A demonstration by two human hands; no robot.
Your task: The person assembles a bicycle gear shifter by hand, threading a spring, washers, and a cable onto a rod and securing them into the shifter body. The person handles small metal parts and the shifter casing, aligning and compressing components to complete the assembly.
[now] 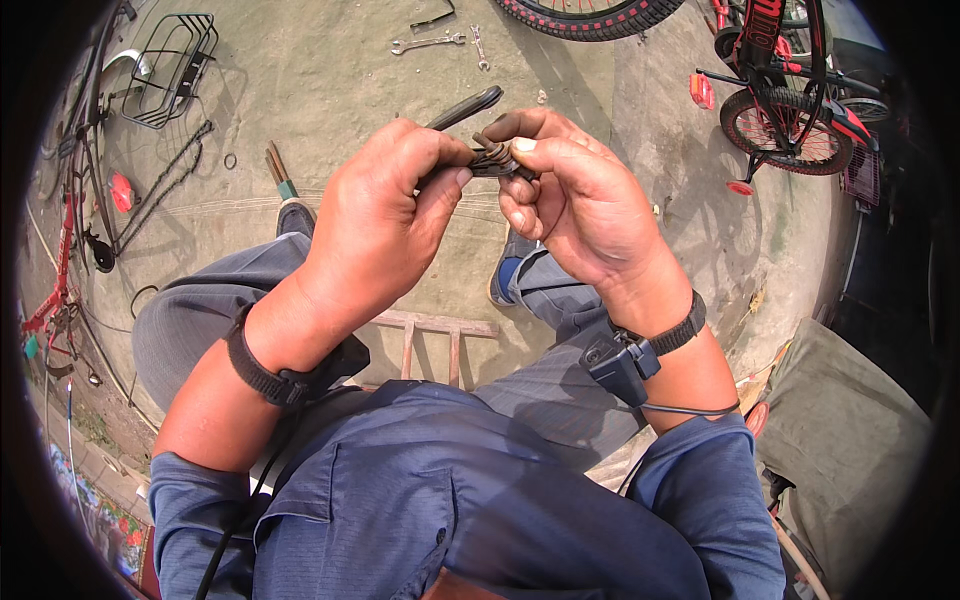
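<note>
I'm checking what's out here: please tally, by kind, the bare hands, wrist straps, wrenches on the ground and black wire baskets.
Hands: 2 (left hand, right hand)
Straps: 2 (left strap, right strap)
Wrenches: 2 (long wrench, short wrench)
Basket: 1
Total: 7

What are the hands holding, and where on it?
A dark metal piece: the left hand pinches its left side, the right hand its right side.

Blue shirt, black wrist straps
</note>
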